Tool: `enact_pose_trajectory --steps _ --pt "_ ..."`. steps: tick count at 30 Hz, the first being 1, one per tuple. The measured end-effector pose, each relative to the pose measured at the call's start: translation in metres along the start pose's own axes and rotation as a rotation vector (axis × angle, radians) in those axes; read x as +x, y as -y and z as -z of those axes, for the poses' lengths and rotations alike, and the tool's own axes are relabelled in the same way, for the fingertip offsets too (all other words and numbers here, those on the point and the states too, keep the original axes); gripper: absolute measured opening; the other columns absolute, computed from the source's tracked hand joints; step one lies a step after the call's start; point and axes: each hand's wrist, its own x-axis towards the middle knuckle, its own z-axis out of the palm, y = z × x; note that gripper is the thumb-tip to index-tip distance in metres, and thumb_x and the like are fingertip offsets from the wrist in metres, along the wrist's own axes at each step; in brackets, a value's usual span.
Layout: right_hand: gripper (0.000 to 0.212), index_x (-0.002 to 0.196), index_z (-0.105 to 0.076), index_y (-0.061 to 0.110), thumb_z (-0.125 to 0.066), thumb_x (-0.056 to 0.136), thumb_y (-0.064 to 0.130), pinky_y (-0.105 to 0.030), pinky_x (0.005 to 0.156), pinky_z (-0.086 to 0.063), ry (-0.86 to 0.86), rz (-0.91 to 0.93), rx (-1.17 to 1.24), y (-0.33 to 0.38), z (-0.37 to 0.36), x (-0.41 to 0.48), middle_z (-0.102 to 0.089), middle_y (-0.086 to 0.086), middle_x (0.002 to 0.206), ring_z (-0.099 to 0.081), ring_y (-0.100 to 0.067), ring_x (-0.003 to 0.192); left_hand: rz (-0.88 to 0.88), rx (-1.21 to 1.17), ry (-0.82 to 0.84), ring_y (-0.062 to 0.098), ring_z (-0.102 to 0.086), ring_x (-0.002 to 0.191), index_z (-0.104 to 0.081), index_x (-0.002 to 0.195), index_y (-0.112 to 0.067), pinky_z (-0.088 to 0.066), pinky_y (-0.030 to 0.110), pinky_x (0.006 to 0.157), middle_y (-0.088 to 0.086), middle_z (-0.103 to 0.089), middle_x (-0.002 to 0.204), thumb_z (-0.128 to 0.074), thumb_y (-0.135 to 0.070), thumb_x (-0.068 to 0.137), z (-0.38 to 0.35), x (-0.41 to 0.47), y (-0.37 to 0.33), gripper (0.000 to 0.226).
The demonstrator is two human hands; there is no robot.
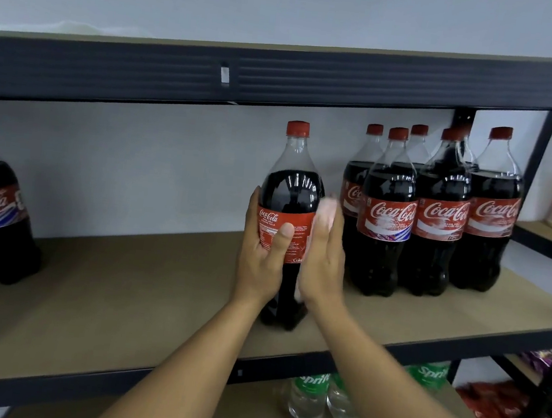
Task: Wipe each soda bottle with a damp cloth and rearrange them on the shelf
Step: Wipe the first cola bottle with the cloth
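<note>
Firstly, held bottle [292,190]: stood upright near the front edge of the shelf [122,295], mid-span, apart from the bottle cluster [436,225] toward the right end.
Left hand [263,251]: wrapped round the label band, thumb across the front.
Right hand [325,265]: fingers straight, flat against the bottle's right side; blurred, cloth not discernible.
Handling: full, so likely heavy; smooth plastic probably slick when damp; label waist looked the surest hold.
</note>
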Motion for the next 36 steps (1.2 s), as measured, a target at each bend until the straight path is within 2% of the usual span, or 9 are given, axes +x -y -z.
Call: enact_pose_trajectory --steps 3,7,13,19,24,27,30,33,36 --pt "0.060 0.160 -0.033 0.043 -0.027 0.106 0.067 -0.037 0.120 -0.038 0.058 0.195 -0.103 0.050 -0.003 0.045 -0.043 0.006 0.163 -0.042 -0.009 0.147 0.019 0.041 -0.046 -0.013 -0.052 0.128 -0.022 0.165 -0.026 -0.044 0.005 0.095 -0.036 -0.045 0.145 -0.048 -0.087 0.085 -0.005 -0.005 -0.002 0.104" --pt "0.053 0.162 -0.035 0.030 -0.035 0.113 0.047 -0.012 0.109 -0.031 0.100 0.327 -0.141 0.072 -0.002 0.072 -0.042 0.004 0.164 -0.036 0.003 0.140 0.063 0.024 -0.058 -0.015 -0.055 0.123 -0.021 0.165 -0.032 -0.048 0.006 0.089 -0.050 -0.047 0.134 -0.046 -0.091 0.082 -0.007 -0.004 0.000 0.104" --pt "0.060 0.158 -0.025 0.056 -0.025 0.101 0.075 -0.046 0.114 -0.049 0.032 0.035 -0.016 -0.011 0.003 0.007 -0.050 0.010 0.157 -0.054 -0.008 0.138 0.046 0.075 -0.075 -0.027 -0.048 0.119 -0.022 0.165 -0.026 -0.041 -0.002 0.088 -0.057 -0.041 0.133 -0.031 -0.090 0.088 -0.008 -0.005 -0.002 0.100" --pt "0.056 0.148 -0.043 0.048 -0.023 0.103 0.075 -0.044 0.107 -0.053 -0.008 -0.071 0.028 -0.024 0.003 -0.018 -0.065 0.015 0.129 -0.064 -0.001 0.117 0.077 0.084 -0.065 -0.021 -0.056 0.113 -0.023 0.164 -0.030 -0.046 0.003 0.084 -0.056 -0.048 0.126 -0.033 -0.094 0.083 -0.009 -0.005 -0.003 0.103" --pt "0.052 0.158 -0.039 0.033 -0.035 0.111 0.054 -0.024 0.107 -0.042 0.021 0.173 -0.072 0.060 -0.003 0.055 -0.049 0.004 0.158 -0.047 -0.006 0.135 0.072 0.100 -0.065 -0.028 -0.052 0.111 -0.020 0.165 -0.024 -0.044 -0.001 0.082 -0.062 -0.043 0.123 -0.032 -0.092 0.085 -0.010 -0.007 -0.007 0.106" --pt "0.053 0.159 -0.041 0.025 -0.043 0.110 0.047 -0.027 0.117 -0.040 0.023 0.295 -0.089 0.072 -0.003 0.067 -0.048 0.003 0.160 -0.044 -0.006 0.142 0.094 0.079 -0.059 -0.023 -0.054 0.115 -0.019 0.166 -0.026 -0.046 0.002 0.083 -0.059 -0.045 0.126 -0.036 -0.091 0.084 -0.010 -0.007 -0.006 0.106" --pt "0.061 0.159 -0.039 0.034 -0.037 0.105 0.062 -0.025 0.115 -0.038 -0.030 0.299 -0.102 0.037 0.000 0.045 -0.044 0.010 0.162 -0.041 0.002 0.142 0.081 0.100 -0.051 -0.027 -0.051 0.115 -0.018 0.165 -0.028 -0.045 0.000 0.083 -0.062 -0.040 0.126 -0.033 -0.091 0.085 -0.010 -0.007 -0.007 0.103" --pt "0.066 0.158 -0.026 0.053 -0.028 0.097 0.080 -0.041 0.115 -0.047 -0.018 0.106 -0.043 -0.008 0.001 0.008 -0.044 0.010 0.162 -0.048 -0.008 0.143 0.086 0.107 -0.063 -0.023 -0.054 0.115 -0.020 0.165 -0.033 -0.047 0.004 0.085 -0.059 -0.043 0.128 -0.031 -0.093 0.084 -0.008 -0.006 -0.003 0.102" --pt "0.043 0.146 -0.029 0.069 -0.025 0.104 0.073 -0.037 0.111 -0.049 0.001 -0.017 -0.025 -0.036 0.003 -0.020 -0.057 0.024 0.143 -0.056 0.002 0.130 0.092 0.113 -0.065 -0.015 -0.060 0.114 -0.021 0.163 -0.038 -0.053 0.015 0.088 -0.054 -0.048 0.128 -0.033 -0.094 0.084 -0.007 -0.006 0.001 0.098"
